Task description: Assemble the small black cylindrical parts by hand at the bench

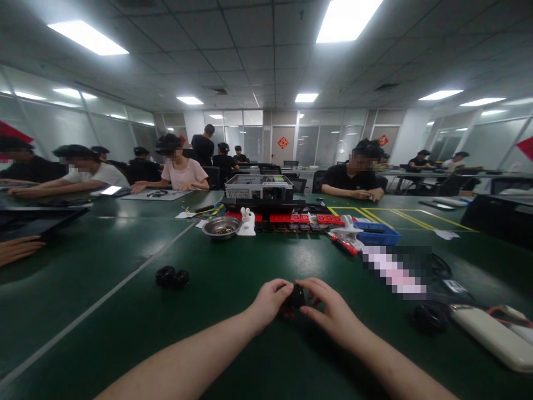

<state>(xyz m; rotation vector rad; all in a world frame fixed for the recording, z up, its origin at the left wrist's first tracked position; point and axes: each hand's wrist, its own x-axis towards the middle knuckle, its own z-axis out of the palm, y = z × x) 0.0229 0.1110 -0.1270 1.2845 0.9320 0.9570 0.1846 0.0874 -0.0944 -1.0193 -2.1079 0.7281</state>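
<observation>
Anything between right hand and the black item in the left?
Nothing visible. The right hand is close beside the black item, which the left hand holds; whether the right touches it is unclear.

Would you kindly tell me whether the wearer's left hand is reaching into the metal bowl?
No, the left hand is at a black object, while the metal bowl stands farther away on the green table.

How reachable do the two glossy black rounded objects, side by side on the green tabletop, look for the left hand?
Probably yes: only green tabletop shows between the left hand and those rounded objects, though that hand seems to hold a small black item.
</observation>
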